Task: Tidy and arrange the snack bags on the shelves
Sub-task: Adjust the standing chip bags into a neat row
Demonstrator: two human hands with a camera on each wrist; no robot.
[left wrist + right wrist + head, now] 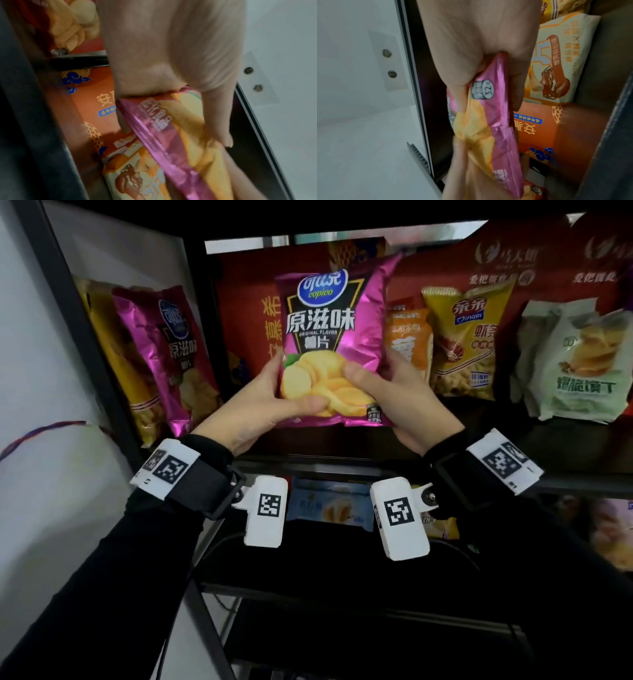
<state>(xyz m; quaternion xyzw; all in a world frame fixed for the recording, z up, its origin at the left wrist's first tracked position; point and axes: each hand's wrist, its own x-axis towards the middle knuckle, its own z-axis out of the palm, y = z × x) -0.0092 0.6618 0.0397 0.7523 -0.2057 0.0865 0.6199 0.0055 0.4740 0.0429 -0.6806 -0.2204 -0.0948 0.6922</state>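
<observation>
A dark shelf (376, 465) holds upright snack bags. In front of it, the left hand (255, 409) and right hand (407, 405) grip a pink chip bag (332, 337) by its lower corners. Best set upright beside its matching pink bag (168, 354), label forward, without squeezing.

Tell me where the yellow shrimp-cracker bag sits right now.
In the head view the yellow shrimp-cracker bag stands upright on the shelf, right of the held purple chip bag, between an orange bag and a pale green bag.
</observation>
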